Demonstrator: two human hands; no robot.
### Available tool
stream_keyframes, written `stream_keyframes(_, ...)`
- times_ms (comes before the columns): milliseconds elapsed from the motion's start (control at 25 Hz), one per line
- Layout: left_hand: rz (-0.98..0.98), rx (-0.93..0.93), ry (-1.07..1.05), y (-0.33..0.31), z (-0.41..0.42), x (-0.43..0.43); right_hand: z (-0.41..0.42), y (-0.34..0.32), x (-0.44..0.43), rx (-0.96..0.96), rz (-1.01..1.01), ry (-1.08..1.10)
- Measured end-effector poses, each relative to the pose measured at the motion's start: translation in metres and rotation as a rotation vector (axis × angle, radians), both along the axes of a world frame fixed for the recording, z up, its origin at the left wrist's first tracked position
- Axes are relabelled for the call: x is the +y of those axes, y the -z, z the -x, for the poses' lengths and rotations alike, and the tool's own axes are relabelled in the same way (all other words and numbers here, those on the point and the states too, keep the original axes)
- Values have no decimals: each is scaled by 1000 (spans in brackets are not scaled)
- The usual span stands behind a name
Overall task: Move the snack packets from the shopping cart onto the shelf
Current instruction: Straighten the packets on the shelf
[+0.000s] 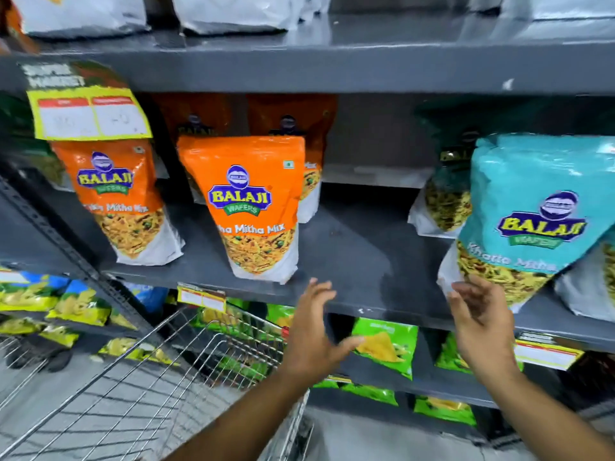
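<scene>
An orange Balaji snack packet (256, 207) stands upright on the grey shelf (359, 261), with a second orange packet (116, 201) to its left and more behind. A teal Balaji packet (532, 221) leans at the shelf's right. My left hand (312, 331) hovers open just below the shelf's front edge, empty. My right hand (479, 324) is open too, its fingertips at the teal packet's lower corner; I cannot tell if they touch. The wire shopping cart (139, 387) sits at lower left; its visible part holds no packets.
White pouches (233, 11) line the shelf above. Green chip bags (386, 347) fill the shelf below, yellow-green packets (76, 304) the left rack. A yellow price card (90, 111) hangs at upper left; price tags (201, 297) sit on the shelf edge.
</scene>
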State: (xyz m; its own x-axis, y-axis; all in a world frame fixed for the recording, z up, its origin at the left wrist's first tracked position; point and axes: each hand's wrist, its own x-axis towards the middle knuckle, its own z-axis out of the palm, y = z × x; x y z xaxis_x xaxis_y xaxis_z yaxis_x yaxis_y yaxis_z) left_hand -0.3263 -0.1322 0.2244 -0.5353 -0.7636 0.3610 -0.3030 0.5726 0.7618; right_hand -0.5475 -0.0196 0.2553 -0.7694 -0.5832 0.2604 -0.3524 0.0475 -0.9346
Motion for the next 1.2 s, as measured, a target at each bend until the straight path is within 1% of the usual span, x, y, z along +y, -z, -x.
stream_keyframes(80, -121, -40, 116, -17, 60, 15, 12, 1, 21, 119, 33, 140)
stream_keyframes(120, -167, -83, 147, -24, 88, 21, 15, 2, 30, 135, 66, 191)
stream_keyframes(200, -261, -151, 203, -39, 142, 32, 32, 0, 45, 126, 115, 298)
stream_keyframes(280, -352, -132, 214, -44, 174, 31, 59, -2, 50, 46, 71, 338)
stream_keyframes(320, -382, -103, 214, -44, 183, 29, 72, -4, 52, -32, 31, 299)
stream_keyframes(400, -382, -90, 194, -42, 194, 26, 92, -9, 51, -142, 9, 134)
stream_keyframes(520, -453, -59, 224, -34, 199, 14, 97, -7, 42, -119, 35, -55)
stream_keyframes(720, -549, 17, 284, -30, 175, -12, 77, 2, 36, -15, 13, -130)
stream_keyframes(840, -586, -16, 304, -48, 171, -6, 80, 0, 40, -77, 14, -180)
stream_keyframes(880, -580, -37, 255, -52, 168, 0, 85, 1, 47, -106, 19, -135)
stream_keyframes(920, -518, -58, 124, -52, 160, 10, 92, 3, 60, -116, 46, -36)
stream_keyframes(960, -396, -53, -70, -47, 149, 24, 102, 5, 76, -92, 94, 98)
stream_keyframes(1000, -227, -22, -233, -39, 136, 44, 115, 8, 95, -39, 128, 255)
stream_keyframes(1040, -69, 26, -290, -31, 129, 70, 132, 12, 113, 15, 143, 413)
stream_keyframes(1080, 24, 37, -222, -25, 130, 98, 153, 15, 129, 27, 139, 527)
stream_keyframes(1120, 49, 23, -68, -21, 144, 120, 176, 17, 141, 4, 115, 572)
stream_keyframes(1160, 11, -30, 106, -22, 166, 136, 196, 15, 149, -54, 85, 530)
stream_keyframes(1200, -74, -94, 245, -27, 196, 146, 214, 14, 152, -98, 70, 422)
